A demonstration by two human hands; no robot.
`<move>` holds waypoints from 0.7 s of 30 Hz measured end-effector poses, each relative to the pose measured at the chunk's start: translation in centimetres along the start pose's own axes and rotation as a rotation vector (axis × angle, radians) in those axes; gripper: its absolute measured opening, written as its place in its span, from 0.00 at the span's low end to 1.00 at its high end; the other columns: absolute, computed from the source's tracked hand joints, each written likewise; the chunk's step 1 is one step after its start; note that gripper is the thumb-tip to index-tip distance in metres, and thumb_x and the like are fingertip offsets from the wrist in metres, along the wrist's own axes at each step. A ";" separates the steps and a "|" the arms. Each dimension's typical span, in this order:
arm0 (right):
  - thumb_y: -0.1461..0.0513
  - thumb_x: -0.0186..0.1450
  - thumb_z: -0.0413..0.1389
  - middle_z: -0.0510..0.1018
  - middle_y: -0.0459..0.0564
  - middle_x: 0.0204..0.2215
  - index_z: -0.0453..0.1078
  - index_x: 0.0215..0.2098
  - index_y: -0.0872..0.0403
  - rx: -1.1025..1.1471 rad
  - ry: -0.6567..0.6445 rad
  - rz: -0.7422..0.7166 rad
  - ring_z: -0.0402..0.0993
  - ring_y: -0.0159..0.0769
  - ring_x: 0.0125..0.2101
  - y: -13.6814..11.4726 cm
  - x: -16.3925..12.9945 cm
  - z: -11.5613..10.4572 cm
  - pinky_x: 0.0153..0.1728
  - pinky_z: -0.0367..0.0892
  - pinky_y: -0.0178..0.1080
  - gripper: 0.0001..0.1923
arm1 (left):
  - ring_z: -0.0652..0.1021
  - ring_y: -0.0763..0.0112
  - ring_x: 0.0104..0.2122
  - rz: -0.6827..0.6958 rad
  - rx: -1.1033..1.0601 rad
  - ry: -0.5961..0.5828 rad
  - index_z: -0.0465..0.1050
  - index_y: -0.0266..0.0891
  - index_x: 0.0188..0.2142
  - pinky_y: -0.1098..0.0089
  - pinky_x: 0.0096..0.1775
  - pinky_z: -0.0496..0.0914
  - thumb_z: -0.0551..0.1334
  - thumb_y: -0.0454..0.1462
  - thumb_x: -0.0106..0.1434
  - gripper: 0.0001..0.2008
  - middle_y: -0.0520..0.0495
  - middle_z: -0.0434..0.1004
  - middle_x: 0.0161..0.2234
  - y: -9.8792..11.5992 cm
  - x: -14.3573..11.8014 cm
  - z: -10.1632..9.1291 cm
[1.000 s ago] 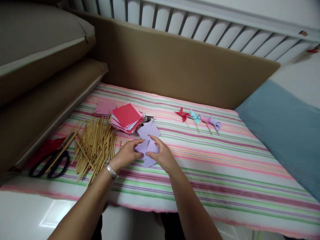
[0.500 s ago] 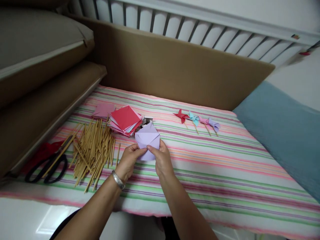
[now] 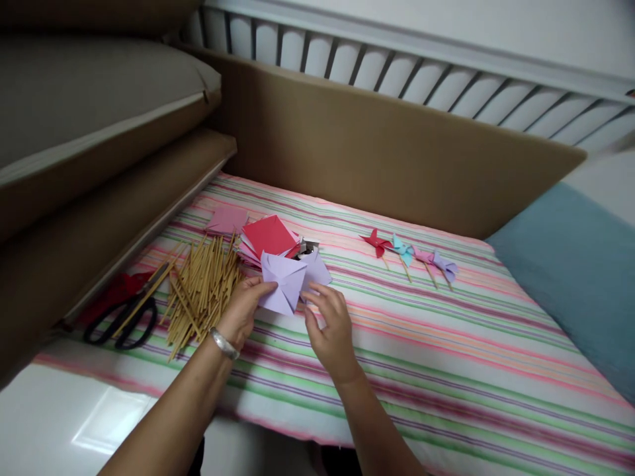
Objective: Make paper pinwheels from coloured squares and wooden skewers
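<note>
A square of lavender paper (image 3: 282, 281), with slits running in from its corners, is held up over the striped sheet. My left hand (image 3: 243, 307), with a silver bangle at the wrist, pinches its left edge between thumb and fingers. At its right edge is my right hand (image 3: 330, 324), its fingers apart and curved; whether the fingertips touch the paper I cannot tell. A second lavender piece (image 3: 317, 268) shows behind, partly hidden by the square and the fingers. Just beyond lies a stack of coloured paper squares (image 3: 270, 237), red on top.
Many thin wooden sticks (image 3: 208, 284) lie left, beside black-handled scissors (image 3: 124, 324) and something red (image 3: 114, 294). Pink paper (image 3: 227, 219) and small metallic items (image 3: 308, 248) flank the stack. Several finished paper pinwheels (image 3: 409, 254) lie right. Brown padded panels (image 3: 372, 152) stand behind.
My right hand has let go of the square and moved slightly right, fingers opening. The left hand keeps its hold. A second lavender piece now shows behind the square. The view has shifted left.
</note>
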State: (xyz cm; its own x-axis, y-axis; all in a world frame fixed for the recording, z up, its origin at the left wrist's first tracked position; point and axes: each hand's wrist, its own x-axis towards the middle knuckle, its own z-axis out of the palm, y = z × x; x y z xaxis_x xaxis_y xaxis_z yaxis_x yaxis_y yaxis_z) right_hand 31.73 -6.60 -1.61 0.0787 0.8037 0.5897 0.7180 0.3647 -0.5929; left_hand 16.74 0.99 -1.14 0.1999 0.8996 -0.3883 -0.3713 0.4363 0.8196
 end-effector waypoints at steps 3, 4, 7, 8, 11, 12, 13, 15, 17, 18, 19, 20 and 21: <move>0.69 0.60 0.51 0.64 0.52 0.55 0.71 0.42 0.49 -0.054 -0.084 -0.146 0.58 0.44 0.55 -0.1 -0.1 0.5 0.52 0.59 0.51 0.15 | 0.73 0.73 0.21 0.003 -0.014 -0.010 0.76 0.34 0.27 0.73 0.28 0.65 0.70 0.36 0.39 0.12 0.50 0.76 0.20 0.2 0.1 -0.4; 0.69 0.60 0.51 0.63 0.52 0.56 0.71 0.40 0.50 -0.060 -0.088 -0.163 0.57 0.44 0.56 -0.1 -0.1 0.7 0.53 0.58 0.52 0.14 | 0.73 0.73 0.21 0.004 -0.013 -0.018 0.76 0.34 0.26 0.72 0.28 0.65 0.69 0.36 0.39 0.12 0.50 0.76 0.20 0.1 0.1 -0.5; 0.68 0.60 0.53 0.63 0.50 0.57 0.73 0.35 0.49 -0.043 -0.089 -0.142 0.54 0.45 0.58 -0.1 -0.1 1.0 0.54 0.57 0.53 0.10 | 0.72 0.73 0.20 -0.002 0.027 -0.035 0.75 0.33 0.24 0.73 0.27 0.64 0.69 0.36 0.39 0.11 0.50 0.75 0.20 0.0 0.0 -0.4; 0.67 0.60 0.53 0.63 0.49 0.57 0.73 0.34 0.49 -0.027 -0.093 -0.108 0.53 0.45 0.59 0.0 -0.1 1.0 0.54 0.56 0.53 0.09 | 0.72 0.73 0.20 0.001 0.051 -0.041 0.75 0.33 0.24 0.73 0.27 0.64 0.69 0.36 0.39 0.10 0.50 0.75 0.19 -0.1 -0.1 -0.3; 0.63 0.60 0.55 0.61 0.49 0.58 0.73 0.31 0.49 0.032 -0.105 0.049 0.49 0.46 0.60 0.1 0.0 0.9 0.54 0.55 0.53 0.05 | 0.70 0.75 0.20 0.042 0.140 -0.083 0.75 0.33 0.23 0.74 0.26 0.61 0.68 0.36 0.40 0.09 0.50 0.74 0.19 -0.4 -0.2 0.0; 0.62 0.60 0.55 0.61 0.50 0.59 0.73 0.30 0.50 0.045 -0.102 0.098 0.48 0.46 0.61 0.1 0.0 0.9 0.55 0.54 0.53 0.04 | 0.70 0.75 0.20 0.059 0.170 -0.105 0.75 0.33 0.23 0.74 0.26 0.61 0.68 0.36 0.41 0.09 0.51 0.74 0.19 -0.6 -0.2 0.1; 0.62 0.60 0.55 0.60 0.51 0.59 0.73 0.29 0.51 0.051 -0.092 0.140 0.48 0.46 0.61 0.2 0.1 0.9 0.56 0.52 0.53 0.04 | 0.69 0.76 0.20 0.070 0.196 -0.130 0.76 0.32 0.23 0.74 0.26 0.60 0.68 0.37 0.42 0.09 0.51 0.74 0.20 -0.7 -0.2 0.2; 0.62 0.59 0.56 0.60 0.52 0.59 0.72 0.28 0.52 0.050 -0.070 0.201 0.48 0.46 0.61 0.4 0.1 1.0 0.57 0.49 0.53 0.04 | 0.68 0.76 0.21 0.080 0.235 -0.179 0.76 0.33 0.24 0.75 0.27 0.60 0.68 0.37 0.43 0.09 0.51 0.74 0.20 -1.1 -0.2 0.4; 0.62 0.58 0.57 0.61 0.53 0.59 0.72 0.26 0.52 0.044 -0.057 0.249 0.48 0.46 0.61 0.5 0.2 1.0 0.57 0.48 0.53 0.03 | 0.68 0.77 0.21 0.080 0.263 -0.210 0.76 0.33 0.24 0.75 0.27 0.59 0.68 0.37 0.43 0.09 0.52 0.73 0.20 -1.4 -0.3 0.6; 0.62 0.57 0.57 0.61 0.54 0.59 0.72 0.26 0.52 0.041 -0.055 0.268 0.48 0.46 0.61 0.6 0.3 1.0 0.57 0.48 0.53 0.03 | 0.68 0.77 0.21 0.076 0.273 -0.222 0.76 0.33 0.24 0.75 0.27 0.59 0.68 0.37 0.43 0.09 0.52 0.73 0.20 -1.5 -0.3 0.6; 0.62 0.57 0.58 0.61 0.54 0.59 0.71 0.26 0.52 0.040 -0.055 0.281 0.48 0.46 0.61 0.6 0.3 1.0 0.57 0.48 0.53 0.03 | 0.67 0.76 0.21 0.071 0.280 -0.231 0.75 0.33 0.23 0.75 0.26 0.58 0.68 0.37 0.43 0.09 0.51 0.73 0.20 -1.5 -0.3 0.7; 0.62 0.57 0.58 0.61 0.55 0.58 0.71 0.25 0.52 0.038 -0.055 0.291 0.49 0.46 0.61 0.7 0.3 1.0 0.57 0.48 0.53 0.03 | 0.67 0.76 0.21 0.065 0.286 -0.240 0.75 0.33 0.23 0.74 0.26 0.58 0.68 0.38 0.43 0.09 0.51 0.72 0.20 -1.6 -0.3 0.7; 0.62 0.56 0.58 0.62 0.55 0.58 0.71 0.25 0.52 0.036 -0.055 0.299 0.49 0.46 0.61 0.7 0.4 0.9 0.57 0.48 0.53 0.03 | 0.67 0.76 0.21 0.058 0.290 -0.249 0.75 0.33 0.22 0.74 0.26 0.58 0.68 0.38 0.43 0.09 0.52 0.72 0.20 -1.6 -0.3 0.7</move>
State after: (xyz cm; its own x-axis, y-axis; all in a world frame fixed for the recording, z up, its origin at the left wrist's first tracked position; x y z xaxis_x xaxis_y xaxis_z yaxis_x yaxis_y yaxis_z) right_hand 31.60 -5.61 -2.32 0.2444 0.9019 0.3563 0.6433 0.1242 -0.7555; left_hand 17.92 -0.02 -2.03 0.4132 0.8748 -0.2530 -0.1234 0.3291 0.9362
